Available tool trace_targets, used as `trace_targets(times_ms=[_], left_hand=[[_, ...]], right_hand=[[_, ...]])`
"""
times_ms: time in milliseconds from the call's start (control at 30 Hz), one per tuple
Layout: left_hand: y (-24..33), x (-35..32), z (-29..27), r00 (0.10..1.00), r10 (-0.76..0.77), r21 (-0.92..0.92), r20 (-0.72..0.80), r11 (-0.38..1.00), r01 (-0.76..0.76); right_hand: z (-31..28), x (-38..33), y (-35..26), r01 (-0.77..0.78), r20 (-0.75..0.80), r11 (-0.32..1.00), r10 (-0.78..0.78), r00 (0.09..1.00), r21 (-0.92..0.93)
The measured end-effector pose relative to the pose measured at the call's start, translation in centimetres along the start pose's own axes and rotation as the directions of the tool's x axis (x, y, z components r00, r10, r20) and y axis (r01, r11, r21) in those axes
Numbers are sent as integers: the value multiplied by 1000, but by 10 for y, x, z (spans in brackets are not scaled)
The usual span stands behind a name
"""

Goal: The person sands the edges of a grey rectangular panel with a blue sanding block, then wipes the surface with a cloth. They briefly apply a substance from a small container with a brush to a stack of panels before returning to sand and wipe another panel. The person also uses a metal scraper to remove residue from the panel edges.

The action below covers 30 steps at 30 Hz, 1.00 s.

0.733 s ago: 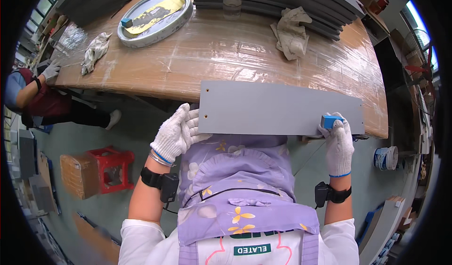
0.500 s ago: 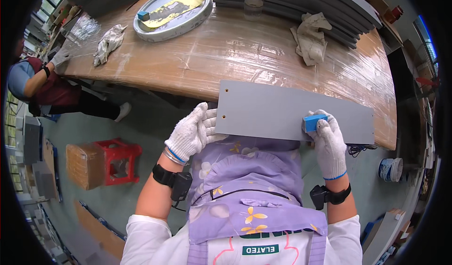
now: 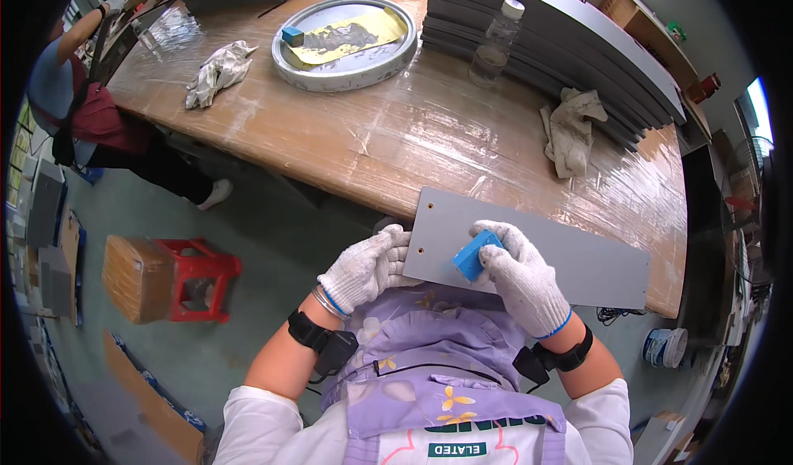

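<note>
A long grey panel [image 3: 570, 258] with small brass-coloured holes at its left end lies partly over the table's front edge, in front of my body. My right hand [image 3: 524, 287], in a white knitted glove, pinches a blue rectangular block [image 3: 477, 256] between thumb and fingers, over the left half of the panel. At the panel's left end, my gloved left hand [image 3: 369, 265] holds the edge from the side. Its fingers are slightly bent, and their tips seem to go under the panel, out of sight.
On the wrapped table [image 3: 347, 143] are a round grey tray [image 3: 289, 73] with a yellow sheet and a small blue block, crumpled cloths, a clear bottle [image 3: 493, 48] and stacked dark panels [image 3: 562, 60]. A red stool [image 3: 202, 279] stands left on the floor; a co-worker [image 3: 95, 110] is far left.
My right hand has slid the blue block leftward along the panel, from its right part to its left part. My left hand stays at the left end. The whole view has shifted.
</note>
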<state>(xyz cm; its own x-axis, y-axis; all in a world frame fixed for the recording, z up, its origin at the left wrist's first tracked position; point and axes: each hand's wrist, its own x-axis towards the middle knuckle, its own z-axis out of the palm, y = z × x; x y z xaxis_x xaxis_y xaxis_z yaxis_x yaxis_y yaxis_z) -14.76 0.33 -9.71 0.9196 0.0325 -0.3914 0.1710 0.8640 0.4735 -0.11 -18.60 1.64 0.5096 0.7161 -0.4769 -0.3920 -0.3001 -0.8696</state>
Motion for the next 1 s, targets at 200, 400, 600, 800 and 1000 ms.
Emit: trace_targets(times_ms=[200, 400, 600, 800, 1000], left_hand=[[-3, 8, -12, 992, -30, 1, 126, 1000, 30], [-2, 11, -11, 995, -76, -28, 64, 997, 78], [-11, 19, -25, 980, -134, -150, 149, 976, 157], [-3, 19, -18, 983, -145, -116, 110, 981, 158], [7, 22, 0, 987, -161, 48, -30, 986, 162]], right_hand=[[-3, 46, -57, 252, -75, 938, -276, 958, -236], [38, 154, -95, 315, 12, 590, -459, 888, -743], [90, 249, -113, 379, 238, 144, -566, 790, -914], [105, 279, -115, 350, 375, -135, -348, 859, -927], [59, 153, -131, 453, 298, 394, -396, 869, -800]])
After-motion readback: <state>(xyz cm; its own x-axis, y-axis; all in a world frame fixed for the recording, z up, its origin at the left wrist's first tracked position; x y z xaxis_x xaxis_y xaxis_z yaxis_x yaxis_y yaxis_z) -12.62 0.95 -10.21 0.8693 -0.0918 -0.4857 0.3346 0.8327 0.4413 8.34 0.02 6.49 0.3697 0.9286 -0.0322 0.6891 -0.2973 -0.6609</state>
